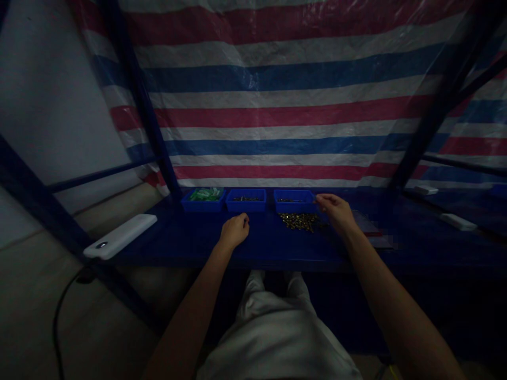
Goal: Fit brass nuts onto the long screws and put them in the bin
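My left hand (235, 231) rests over the blue shelf in front of the middle bin, its fingers curled closed; what they hold, if anything, is hidden. My right hand (336, 211) is raised at the right end of the right blue bin (293, 207), thumb and fingertips pinched together. Anything between those fingertips is too small and dark to name. Just left of that hand lies a loose pile of small brass-coloured metal parts (300, 221). The middle blue bin (246, 206) holds small metal pieces. Green-and-clear packets (206, 195) fill the left blue bin (203, 207).
A long white device (121, 237) with a black cable lies at the shelf's left end. Flat items with a red edge (368, 227) sit under my right forearm. Blue metal posts (144, 105) frame the shelf (261, 248). Striped sheeting (257, 116) hangs behind.
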`<action>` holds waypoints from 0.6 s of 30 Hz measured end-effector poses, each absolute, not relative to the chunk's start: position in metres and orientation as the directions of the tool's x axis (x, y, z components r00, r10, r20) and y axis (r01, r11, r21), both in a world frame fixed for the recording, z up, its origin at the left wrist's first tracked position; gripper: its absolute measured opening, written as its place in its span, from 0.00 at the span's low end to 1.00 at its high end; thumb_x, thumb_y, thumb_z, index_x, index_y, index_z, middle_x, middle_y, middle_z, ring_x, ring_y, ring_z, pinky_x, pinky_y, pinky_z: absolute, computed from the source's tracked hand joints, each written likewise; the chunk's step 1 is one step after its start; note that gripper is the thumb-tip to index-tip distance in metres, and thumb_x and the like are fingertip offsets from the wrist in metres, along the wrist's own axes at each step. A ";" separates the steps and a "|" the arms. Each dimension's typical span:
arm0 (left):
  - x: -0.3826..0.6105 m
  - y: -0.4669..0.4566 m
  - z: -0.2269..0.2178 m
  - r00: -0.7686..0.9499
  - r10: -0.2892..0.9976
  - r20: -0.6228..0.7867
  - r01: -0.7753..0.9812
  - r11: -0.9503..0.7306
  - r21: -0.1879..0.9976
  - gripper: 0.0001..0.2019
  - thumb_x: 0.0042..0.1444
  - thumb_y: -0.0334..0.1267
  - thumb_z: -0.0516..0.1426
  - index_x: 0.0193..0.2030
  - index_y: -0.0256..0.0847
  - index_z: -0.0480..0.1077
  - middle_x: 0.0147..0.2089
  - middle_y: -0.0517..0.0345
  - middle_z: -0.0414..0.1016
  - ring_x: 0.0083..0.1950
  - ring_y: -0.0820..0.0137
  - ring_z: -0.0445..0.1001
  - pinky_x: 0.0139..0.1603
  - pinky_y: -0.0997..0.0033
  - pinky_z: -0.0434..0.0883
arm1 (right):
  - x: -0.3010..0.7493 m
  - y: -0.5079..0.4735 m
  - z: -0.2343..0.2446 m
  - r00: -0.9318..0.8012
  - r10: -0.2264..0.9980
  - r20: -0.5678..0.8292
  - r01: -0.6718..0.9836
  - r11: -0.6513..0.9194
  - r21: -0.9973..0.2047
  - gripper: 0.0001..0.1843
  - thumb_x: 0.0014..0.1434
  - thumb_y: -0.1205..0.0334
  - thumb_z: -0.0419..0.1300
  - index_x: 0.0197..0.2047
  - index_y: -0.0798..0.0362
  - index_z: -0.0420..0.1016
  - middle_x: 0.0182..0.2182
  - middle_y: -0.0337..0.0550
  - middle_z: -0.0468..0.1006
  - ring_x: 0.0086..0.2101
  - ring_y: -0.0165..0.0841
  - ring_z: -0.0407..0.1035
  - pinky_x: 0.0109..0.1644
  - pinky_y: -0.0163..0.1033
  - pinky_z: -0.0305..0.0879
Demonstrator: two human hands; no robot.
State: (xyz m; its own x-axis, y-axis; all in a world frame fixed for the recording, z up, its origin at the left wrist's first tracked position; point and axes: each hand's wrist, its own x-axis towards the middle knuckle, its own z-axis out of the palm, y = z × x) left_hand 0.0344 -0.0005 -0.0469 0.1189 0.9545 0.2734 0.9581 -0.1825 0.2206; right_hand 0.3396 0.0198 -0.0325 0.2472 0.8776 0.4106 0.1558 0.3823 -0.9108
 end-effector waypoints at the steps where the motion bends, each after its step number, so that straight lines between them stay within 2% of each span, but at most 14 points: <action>1: 0.034 0.000 -0.047 0.117 0.955 0.272 0.958 -0.180 0.222 0.11 0.55 0.35 0.48 0.42 0.45 0.68 0.39 0.57 0.75 0.40 0.68 0.73 0.38 0.72 0.65 | 0.334 0.022 -0.027 0.207 0.899 0.386 0.096 0.374 -0.923 0.17 0.44 0.48 0.63 0.31 0.54 0.71 0.27 0.42 0.77 0.22 0.26 0.65 0.26 0.33 0.64; 3: 0.034 0.000 -0.047 0.109 0.959 0.262 0.960 -0.170 0.224 0.11 0.54 0.36 0.49 0.42 0.45 0.68 0.40 0.57 0.75 0.41 0.68 0.72 0.39 0.73 0.65 | 0.325 0.029 -0.018 0.117 0.940 0.320 0.011 0.321 -0.947 0.17 0.46 0.47 0.62 0.28 0.54 0.70 0.28 0.44 0.78 0.21 0.27 0.65 0.24 0.33 0.64; 7: 0.034 0.000 -0.047 0.108 0.961 0.253 0.961 -0.167 0.223 0.11 0.55 0.36 0.49 0.42 0.45 0.68 0.40 0.57 0.75 0.41 0.69 0.73 0.39 0.73 0.65 | 0.315 0.041 -0.009 0.033 0.973 0.228 -0.049 0.230 -0.972 0.14 0.48 0.50 0.61 0.28 0.53 0.68 0.30 0.48 0.79 0.21 0.29 0.67 0.23 0.34 0.66; 11: 0.034 0.002 -0.048 0.118 0.960 0.256 0.958 -0.178 0.225 0.10 0.55 0.36 0.48 0.42 0.46 0.68 0.40 0.57 0.75 0.40 0.68 0.73 0.39 0.72 0.65 | 0.314 0.046 -0.007 0.050 0.969 0.243 -0.047 0.246 -0.968 0.13 0.46 0.53 0.63 0.28 0.53 0.69 0.32 0.47 0.79 0.26 0.31 0.71 0.28 0.36 0.69; 13: 0.033 0.002 -0.048 0.128 0.955 0.269 0.955 -0.191 0.225 0.10 0.55 0.36 0.48 0.41 0.46 0.68 0.40 0.56 0.75 0.40 0.67 0.73 0.39 0.71 0.65 | 0.315 0.047 -0.009 0.084 0.956 0.282 0.023 0.281 -0.959 0.15 0.43 0.53 0.64 0.29 0.54 0.70 0.31 0.46 0.78 0.27 0.32 0.72 0.28 0.36 0.68; 15: 0.033 0.003 -0.049 0.137 0.951 0.277 0.954 -0.203 0.223 0.10 0.54 0.35 0.48 0.41 0.45 0.67 0.39 0.57 0.75 0.40 0.68 0.73 0.39 0.71 0.65 | 0.315 0.047 -0.012 0.112 0.923 0.369 0.160 0.350 -0.923 0.16 0.42 0.52 0.65 0.31 0.54 0.71 0.29 0.44 0.78 0.27 0.32 0.71 0.29 0.36 0.67; 18: 0.032 0.003 -0.049 0.144 0.948 0.283 0.953 -0.210 0.219 0.10 0.55 0.35 0.48 0.41 0.45 0.67 0.39 0.57 0.75 0.39 0.68 0.73 0.38 0.72 0.64 | 0.315 0.044 -0.018 0.067 0.815 0.575 0.456 0.488 -0.744 0.15 0.46 0.52 0.62 0.33 0.54 0.72 0.30 0.43 0.77 0.29 0.33 0.70 0.34 0.38 0.66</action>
State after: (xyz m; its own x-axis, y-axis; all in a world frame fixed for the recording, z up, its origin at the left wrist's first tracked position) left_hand 0.0325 0.0027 -0.0493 0.1441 0.9484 0.2826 0.9529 -0.2099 0.2187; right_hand 0.3150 0.0438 -0.0177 0.0667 0.8152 0.5753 0.4556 0.4881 -0.7445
